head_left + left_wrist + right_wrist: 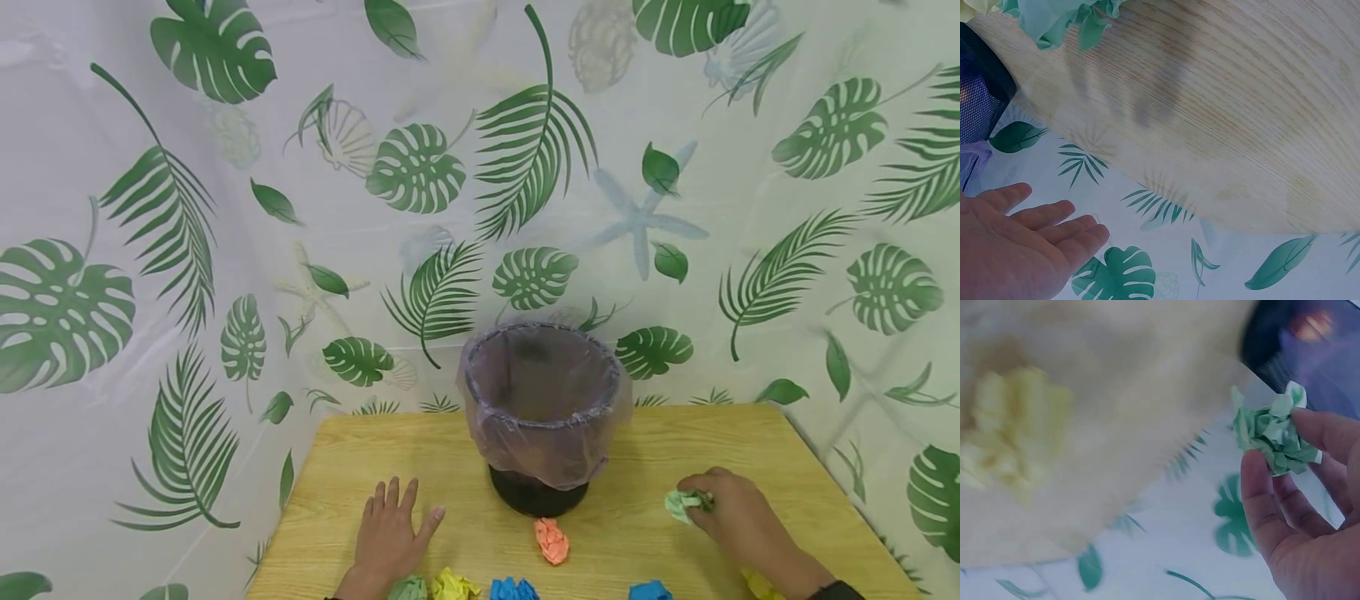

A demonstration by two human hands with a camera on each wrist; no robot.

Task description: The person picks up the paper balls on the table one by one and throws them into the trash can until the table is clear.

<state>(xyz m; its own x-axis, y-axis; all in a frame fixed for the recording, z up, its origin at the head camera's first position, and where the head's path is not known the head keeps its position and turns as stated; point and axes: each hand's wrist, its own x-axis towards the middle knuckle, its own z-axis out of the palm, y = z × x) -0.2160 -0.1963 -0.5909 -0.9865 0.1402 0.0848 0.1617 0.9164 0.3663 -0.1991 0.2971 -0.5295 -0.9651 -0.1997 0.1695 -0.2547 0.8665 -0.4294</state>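
Note:
A crumpled light green paper ball (1272,431) is pinched between the thumb and fingers of my right hand (738,517), held over the right part of the table. My left hand (386,537) is spread with straight fingers at the left of the table and holds nothing; a green paper ball (408,588) lies close by its wrist. Between the hands, toward the back, stands a black mesh bin (536,496) lined with a thin purplish plastic bag (543,446). An orange paper ball (552,542) lies just in front of the bin.
Along the near edge lie a yellow paper ball (453,585), a blue one (513,588) and another blue one (649,591). A further yellow ball (1016,425) is under my right forearm. A leaf-patterned sheet (420,275) hangs behind the wooden table (390,446).

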